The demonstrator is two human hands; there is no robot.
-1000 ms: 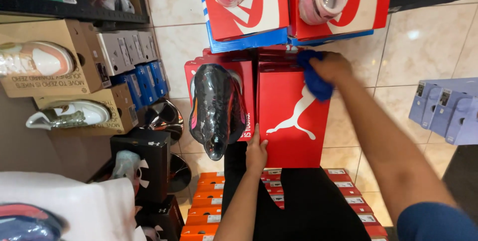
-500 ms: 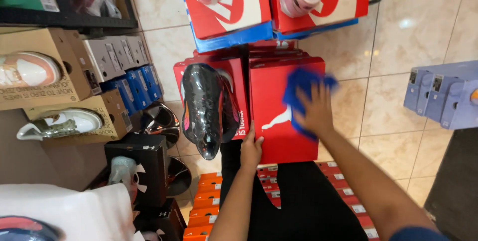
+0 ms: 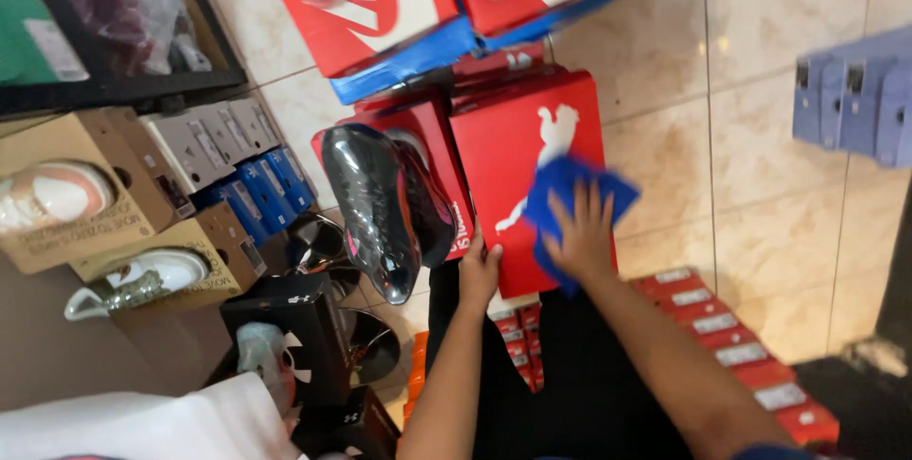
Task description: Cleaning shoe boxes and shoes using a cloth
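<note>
**Wiping down a red shoe box lid: flat hand, steady box**

Right hand [image 3: 581,232] spread wide, palm down, fingers fanned over a blue cloth [image 3: 570,203] pressed flat on the lid of the red shoe box [image 3: 518,142]. Good way to do it: whole palm on the cloth, not fingertips, so no bunching at the edges. Worth keeping the strokes long, edge to edge, lifting dust off rather than pushing it toward the corners.

Left hand [image 3: 478,272] curled on the near lower corner of the same box, bracing it. Grip looks like fingers hooked over the edge, though hard to tell how tight from this angle. Needed anyway, since the box sits atop a stack and could slide under pressure.

Just beside, to the left, a glossy black shoe [image 3: 375,208] lying on a neighbouring red box [image 3: 439,132]. Best kept clear of with the elbow. Farther out, brown cardboard boxes [image 3: 85,203] with pale shoes on top, and a row of orange boxes [image 3: 731,336] on the tiled floor [image 3: 760,184].
</note>
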